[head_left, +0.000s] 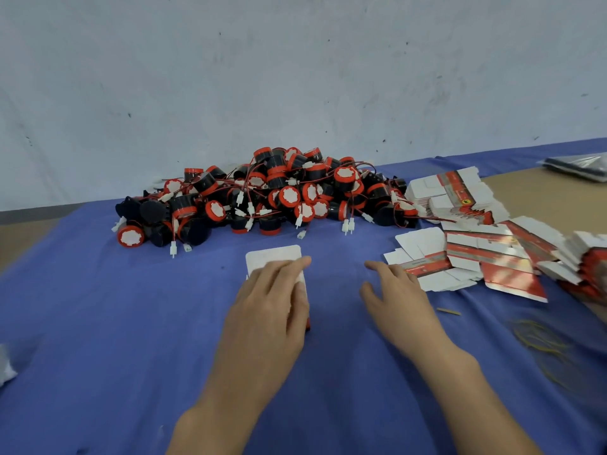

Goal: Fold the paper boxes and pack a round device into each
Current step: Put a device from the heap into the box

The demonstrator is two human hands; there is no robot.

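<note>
One flat paper box (pixel 274 256) under left hand (pixel 267 310)

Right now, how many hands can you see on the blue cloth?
2. The left hand lies flat on a white paper box near the middle. The right hand rests open beside it, fingertips at the flat boxes. None seem hidden.

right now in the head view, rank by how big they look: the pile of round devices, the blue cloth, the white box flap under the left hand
1. blue cloth
2. pile of round devices
3. white box flap, partly hidden by the left hand, so its full size is unsure
</note>
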